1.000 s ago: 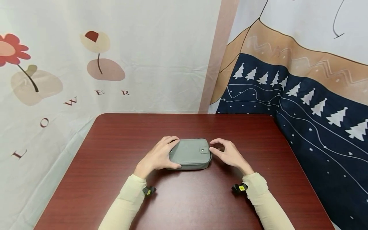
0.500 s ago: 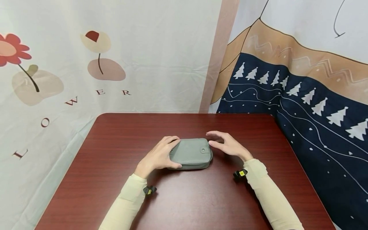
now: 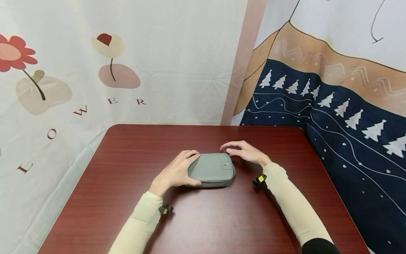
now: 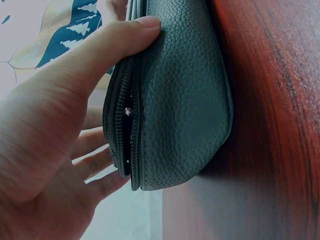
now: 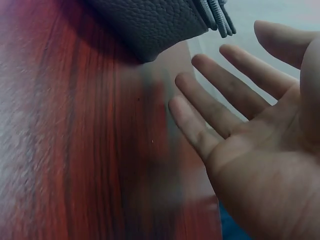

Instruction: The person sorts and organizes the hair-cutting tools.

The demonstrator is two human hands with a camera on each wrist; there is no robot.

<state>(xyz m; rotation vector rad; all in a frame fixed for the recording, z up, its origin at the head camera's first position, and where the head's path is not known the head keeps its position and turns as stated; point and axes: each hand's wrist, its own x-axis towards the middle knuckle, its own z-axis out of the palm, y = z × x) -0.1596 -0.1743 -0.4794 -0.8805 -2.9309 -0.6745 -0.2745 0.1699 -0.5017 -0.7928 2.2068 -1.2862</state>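
Note:
A grey-green zippered pouch (image 3: 210,169) of pebbled leather lies flat on the table, a snap tab on its top at the right. My left hand (image 3: 176,172) grips its left end, thumb on the near side and fingers at the far side. In the left wrist view, the zipper (image 4: 129,112) is parted at that end of the pouch (image 4: 182,100); the inside is too dark to make out. By the pouch's far right corner is my right hand (image 3: 245,151), its fingers extended. The right wrist view shows that hand (image 5: 260,120) holding nothing, apart from the pouch (image 5: 150,25).
The dark red wood-grain table (image 3: 203,220) has rounded far corners. Behind it hang a pale curtain (image 3: 177,70) with flower prints and a curtain with white trees on navy (image 3: 333,116). Each wrist bears a small black camera (image 3: 165,209).
My right hand has moved away from me and a little left, from the pouch's right end to its far right corner. The left hand keeps its grip, and the pouch stays in place.

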